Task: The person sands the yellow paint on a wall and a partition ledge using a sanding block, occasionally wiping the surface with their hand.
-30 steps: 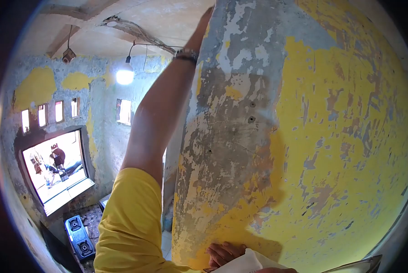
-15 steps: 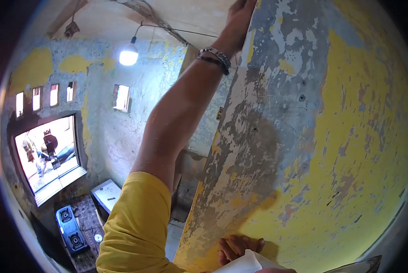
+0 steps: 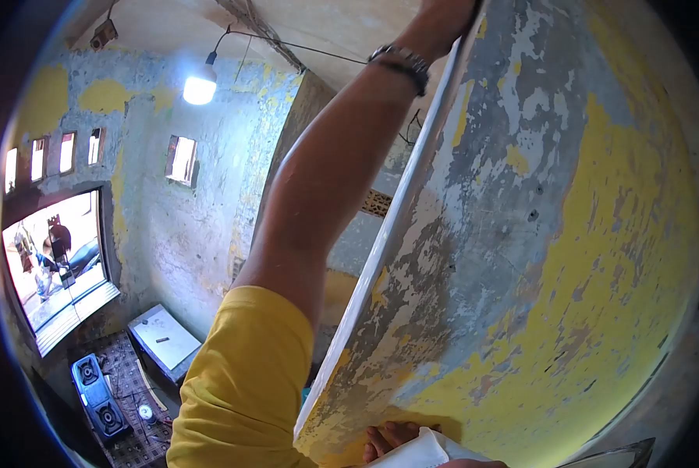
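The wall (image 3: 552, 257) is mottled yellow, grey and white, the sleeve (image 3: 244, 366) plain yellow, the stove (image 3: 100, 398) blue.

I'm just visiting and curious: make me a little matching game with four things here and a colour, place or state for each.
1. raised left hand
2. light bulb
3. stove
4. sleeve

A. blue, with two burners
B. yellow
C. at the edge of the patchy wall
D. lit and hanging

Pairs: 1-C, 2-D, 3-A, 4-B

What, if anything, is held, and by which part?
Cannot tell: the left hand at the wall edge is cut off, and the right hand is mostly hidden.
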### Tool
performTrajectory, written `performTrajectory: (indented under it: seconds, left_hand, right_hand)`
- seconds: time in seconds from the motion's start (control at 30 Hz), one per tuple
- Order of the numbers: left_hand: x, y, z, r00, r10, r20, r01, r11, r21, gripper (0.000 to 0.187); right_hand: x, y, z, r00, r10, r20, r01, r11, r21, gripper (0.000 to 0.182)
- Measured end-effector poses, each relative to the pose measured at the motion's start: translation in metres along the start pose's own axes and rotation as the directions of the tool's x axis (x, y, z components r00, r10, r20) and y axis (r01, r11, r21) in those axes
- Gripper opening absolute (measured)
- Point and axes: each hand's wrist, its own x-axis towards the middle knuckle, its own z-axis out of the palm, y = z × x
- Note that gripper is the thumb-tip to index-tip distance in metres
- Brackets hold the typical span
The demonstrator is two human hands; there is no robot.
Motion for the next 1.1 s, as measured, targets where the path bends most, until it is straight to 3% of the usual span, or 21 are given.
performTrajectory:
  seconds: [0.1,0.3,0.4,0.47,0.5,0.53,0.6,0.63,0.73,0.8,0.9,0.97,1.1]
  left_hand:
    - [0.024,-0.019,-0.001,0.999,-0.026,-0.020,0.026,0.999,0.033,0.063]
    - [0.001,-0.037,-0.006,0.995,-0.057,-0.086,0.066,0.993,0.103,0.057]
    - [0.036,-0.053,0.002,0.989,0.123,-0.078,-0.114,0.988,0.108,0.054]
    - [0.058,-0.068,0.006,0.903,0.423,-0.077,-0.404,0.896,0.183,0.052]
    - [0.046,-0.050,0.008,0.960,0.265,-0.092,-0.255,0.962,0.101,0.062]
    - [0.045,-0.062,-0.001,0.995,0.067,-0.080,-0.045,0.966,0.254,0.066]
    - [0.056,-0.084,-0.013,0.943,-0.308,-0.124,0.325,0.784,0.528,0.075]
    - [0.019,-0.051,-0.015,0.935,-0.350,-0.055,0.353,0.905,0.236,0.087]
    - [0.024,-0.055,-0.012,0.946,-0.300,-0.119,0.322,0.909,0.265,0.091]
    - [0.021,-0.006,0.000,0.959,-0.280,-0.048,0.283,0.954,0.095,0.089]
    - [0.033,-0.008,0.006,0.982,-0.190,-0.011,0.188,0.978,-0.092,0.083]
    - [0.026,-0.030,-0.002,0.980,-0.196,0.026,0.195,0.980,0.032,0.081]
    - [0.007,-0.028,-0.003,0.977,-0.213,0.012,0.211,0.972,0.100,0.077]
  right_hand:
    - [0.003,0.002,0.000,1.000,0.006,0.017,-0.006,1.000,0.011,0.051]
    - [0.003,-0.004,-0.004,0.999,0.011,0.045,-0.012,1.000,0.019,0.050]
    - [0.001,-0.004,-0.005,0.998,0.016,0.053,-0.017,1.000,0.014,0.049]
    - [-0.001,-0.003,-0.005,0.998,0.017,0.054,-0.018,1.000,0.016,0.049]
    - [0.000,-0.002,-0.004,0.998,0.020,0.052,-0.020,1.000,0.014,0.048]
    - [-0.001,-0.003,-0.006,0.998,0.025,0.059,-0.026,0.999,0.021,0.048]
    - [-0.003,-0.003,-0.007,0.998,0.034,0.061,-0.035,0.999,0.017,0.048]
    - [-0.002,-0.002,-0.008,0.997,0.042,0.062,-0.043,0.999,0.016,0.047]
    - [-0.002,-0.004,-0.010,0.995,0.065,0.070,-0.066,0.998,0.013,0.047]
    - [-0.002,-0.007,-0.012,0.994,0.079,0.080,-0.080,0.997,0.011,0.046]
    - [-0.002,-0.009,-0.010,0.993,0.088,0.078,-0.089,0.996,0.006,0.046]
    - [-0.002,-0.009,-0.008,0.993,0.090,0.076,-0.090,0.996,0.000,0.045]
    - [-0.003,-0.013,-0.009,0.992,0.097,0.081,-0.098,0.995,-0.003,0.044]
